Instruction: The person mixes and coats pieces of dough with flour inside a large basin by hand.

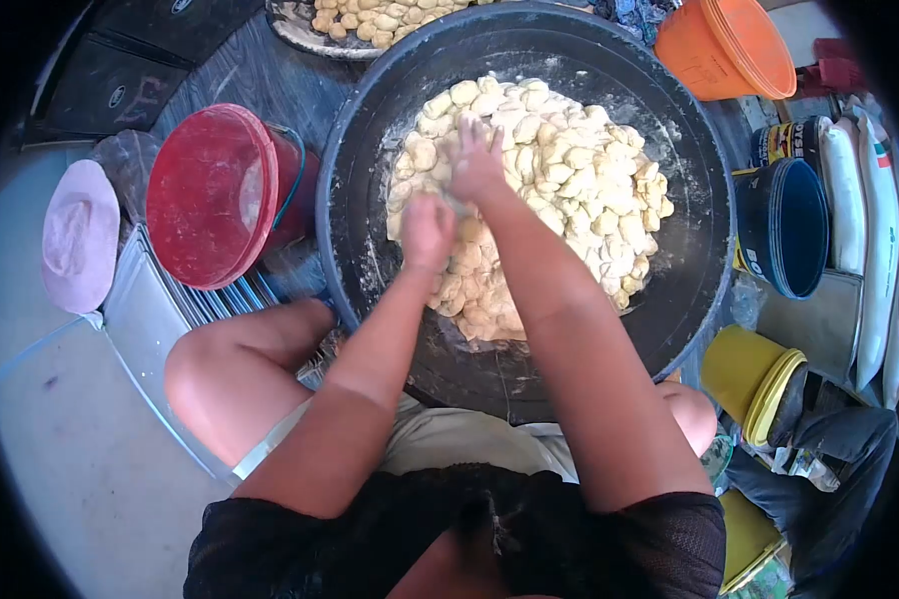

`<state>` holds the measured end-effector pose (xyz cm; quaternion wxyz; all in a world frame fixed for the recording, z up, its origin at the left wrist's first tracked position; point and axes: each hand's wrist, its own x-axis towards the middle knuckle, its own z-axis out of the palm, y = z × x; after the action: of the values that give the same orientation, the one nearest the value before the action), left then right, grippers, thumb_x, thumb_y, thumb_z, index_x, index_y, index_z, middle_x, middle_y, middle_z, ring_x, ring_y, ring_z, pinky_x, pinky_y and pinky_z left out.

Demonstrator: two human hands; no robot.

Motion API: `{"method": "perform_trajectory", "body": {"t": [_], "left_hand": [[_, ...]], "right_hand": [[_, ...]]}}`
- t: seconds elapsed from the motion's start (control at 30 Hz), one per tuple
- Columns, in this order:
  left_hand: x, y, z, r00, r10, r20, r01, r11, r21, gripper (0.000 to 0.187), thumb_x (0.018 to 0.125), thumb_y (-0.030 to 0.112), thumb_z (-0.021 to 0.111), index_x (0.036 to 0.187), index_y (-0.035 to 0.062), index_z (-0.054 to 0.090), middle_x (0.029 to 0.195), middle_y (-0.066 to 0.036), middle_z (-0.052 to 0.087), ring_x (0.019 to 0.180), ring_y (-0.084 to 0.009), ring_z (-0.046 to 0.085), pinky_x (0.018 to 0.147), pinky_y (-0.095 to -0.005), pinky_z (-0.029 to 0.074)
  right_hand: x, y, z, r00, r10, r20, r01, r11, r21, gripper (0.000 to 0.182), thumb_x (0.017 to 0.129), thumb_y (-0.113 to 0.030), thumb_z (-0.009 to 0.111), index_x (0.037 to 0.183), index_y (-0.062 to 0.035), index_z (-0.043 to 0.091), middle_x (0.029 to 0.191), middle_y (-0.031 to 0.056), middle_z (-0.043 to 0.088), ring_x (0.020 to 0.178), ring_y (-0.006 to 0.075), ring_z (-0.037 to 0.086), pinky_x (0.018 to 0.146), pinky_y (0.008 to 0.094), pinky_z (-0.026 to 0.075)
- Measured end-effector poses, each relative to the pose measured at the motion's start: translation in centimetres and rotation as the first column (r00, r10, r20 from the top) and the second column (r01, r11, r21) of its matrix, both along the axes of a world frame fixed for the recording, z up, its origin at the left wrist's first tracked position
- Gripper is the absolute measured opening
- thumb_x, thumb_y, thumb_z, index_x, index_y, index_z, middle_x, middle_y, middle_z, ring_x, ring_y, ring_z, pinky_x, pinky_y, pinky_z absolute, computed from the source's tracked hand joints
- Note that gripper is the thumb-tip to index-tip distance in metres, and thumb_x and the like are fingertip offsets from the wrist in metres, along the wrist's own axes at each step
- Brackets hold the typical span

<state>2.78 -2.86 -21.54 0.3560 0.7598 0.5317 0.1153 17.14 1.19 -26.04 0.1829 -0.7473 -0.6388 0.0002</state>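
A wide black round tub (370,110) stands between my legs, holding a heap of small pale yellow dough pieces (579,170) dusted with flour. My right hand (477,165) lies palm down on the upper left part of the heap, its fingers spread. Just below and to the left of it, my left hand (429,230) is at the heap's left edge with its fingers curled in. Whatever those fingers hold, if anything, is hidden and slightly blurred.
A red bucket (210,195) stands left of the tub, beside a pinkish hat (80,237). Behind is a tray (310,40) of similar pieces. To the right are an orange bucket (714,55), a dark blue bucket (799,230) and a yellow bucket (744,374).
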Motion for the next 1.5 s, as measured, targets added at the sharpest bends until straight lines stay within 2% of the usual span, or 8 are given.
{"method": "perform_trajectory", "body": {"t": [0.37, 0.63, 0.77, 0.83, 1.0, 1.13, 1.37, 1.5], "left_hand": [[2.2, 1.3, -4.2, 0.922, 0.17, -0.347, -0.095, 0.97, 0.221, 0.059, 0.081, 0.034, 0.062, 0.13, 0.0059, 0.048, 0.129, -0.016, 0.045, 0.113, -0.0344, 0.05, 0.094, -0.048, 0.038], [0.3, -1.5, -1.7, 0.993, 0.017, -0.115, 0.03, 0.919, 0.393, 0.035, 0.076, 0.03, 0.065, 0.103, 0.0071, 0.063, 0.115, -0.015, 0.054, 0.104, -0.0359, 0.054, 0.092, -0.0504, 0.037], [0.0, 4.6, -5.6, 0.982, 0.161, 0.103, -0.182, 0.951, 0.248, 0.044, 0.081, 0.033, 0.063, 0.113, 0.0026, 0.06, 0.118, -0.019, 0.06, 0.115, -0.0387, 0.053, 0.102, -0.047, 0.036], [0.0, 7.2, -5.6, 0.948, 0.254, 0.192, -0.212, 0.953, -0.215, 0.052, 0.085, 0.039, 0.06, 0.119, -0.0004, 0.058, 0.12, -0.022, 0.059, 0.115, -0.0387, 0.053, 0.103, -0.0436, 0.038], [2.0, 9.3, -3.7, 0.892, 0.02, -0.451, -0.179, 0.933, -0.311, 0.069, 0.086, 0.058, 0.049, 0.116, -0.0025, 0.062, 0.119, -0.026, 0.058, 0.113, -0.0372, 0.056, 0.098, -0.0418, 0.042], [1.8, 6.1, -1.9, 0.854, -0.124, -0.506, 0.064, 0.989, -0.134, 0.072, 0.082, 0.061, 0.051, 0.114, -0.0027, 0.063, 0.12, -0.026, 0.058, 0.115, -0.0356, 0.055, 0.097, -0.042, 0.043], [-1.3, 8.3, -6.3, 0.929, -0.021, -0.371, -0.204, 0.806, -0.556, 0.077, 0.078, 0.059, 0.057, 0.123, -0.004, 0.056, 0.129, -0.025, 0.053, 0.121, -0.0344, 0.051, 0.102, -0.0387, 0.039], [-0.6, 7.4, -4.8, 0.898, -0.248, -0.364, 0.052, 0.881, -0.471, 0.075, 0.076, 0.055, 0.059, 0.121, -0.0041, 0.057, 0.128, -0.025, 0.053, 0.121, -0.0358, 0.051, 0.103, -0.0357, 0.038]], "right_hand": [[1.1, -17.9, 4.5, 0.763, 0.401, -0.506, -0.63, 0.637, -0.444, 0.024, 0.08, -0.016, 0.055, 0.102, -0.0092, 0.062, 0.107, 0.0099, 0.056, 0.111, 0.0304, 0.05, 0.094, 0.0509, 0.039], [0.4, -7.1, 1.9, 0.996, 0.074, 0.04, -0.075, 0.997, 0.026, 0.027, 0.081, -0.013, 0.056, 0.108, -0.0129, 0.059, 0.136, 0.0092, 0.048, 0.136, 0.0268, 0.033, 0.115, 0.0546, 0.011], [1.5, -7.9, 0.6, 0.961, 0.12, -0.251, -0.162, 0.975, -0.153, 0.022, 0.081, -0.007, 0.057, 0.103, -0.0132, 0.058, 0.128, 0.0064, 0.054, 0.134, 0.025, 0.034, 0.115, 0.0492, 0.014], [3.2, -8.4, 0.7, 0.816, 0.046, -0.576, -0.09, 0.995, -0.049, 0.02, 0.082, -0.001, 0.059, 0.099, -0.0112, 0.057, 0.116, 0.0056, 0.06, 0.125, 0.0234, 0.046, 0.111, 0.0443, 0.026], [5.0, -10.5, 8.2, -0.162, -0.092, -0.982, 0.217, 0.968, -0.127, 0.022, 0.084, -0.002, 0.065, 0.101, -0.0076, 0.054, 0.095, 0.0039, 0.058, 0.09, 0.0136, 0.058, 0.082, 0.0296, 0.049], [3.7, -12.9, 11.6, 0.482, -0.225, -0.847, -0.262, 0.885, -0.384, 0.018, 0.086, -0.01, 0.065, 0.103, -0.0047, 0.061, 0.097, 0.0044, 0.059, 0.089, 0.0133, 0.058, 0.079, 0.0304, 0.049], [-1.7, -13.6, 31.1, -0.493, 0.375, -0.785, -0.325, 0.757, 0.566, 0.022, 0.085, -0.023, 0.063, 0.092, -0.0031, 0.068, 0.082, 0.007, 0.059, 0.082, 0.0211, 0.057, 0.076, 0.0352, 0.044], [-3.9, -16.4, 38.5, -0.772, 0.302, -0.559, -0.083, 0.825, 0.559, 0.04, 0.093, -0.03, 0.047, 0.086, 0.0007, 0.071, 0.08, 0.0108, 0.057, 0.073, 0.0198, 0.052, 0.07, 0.0321, 0.04]]}}
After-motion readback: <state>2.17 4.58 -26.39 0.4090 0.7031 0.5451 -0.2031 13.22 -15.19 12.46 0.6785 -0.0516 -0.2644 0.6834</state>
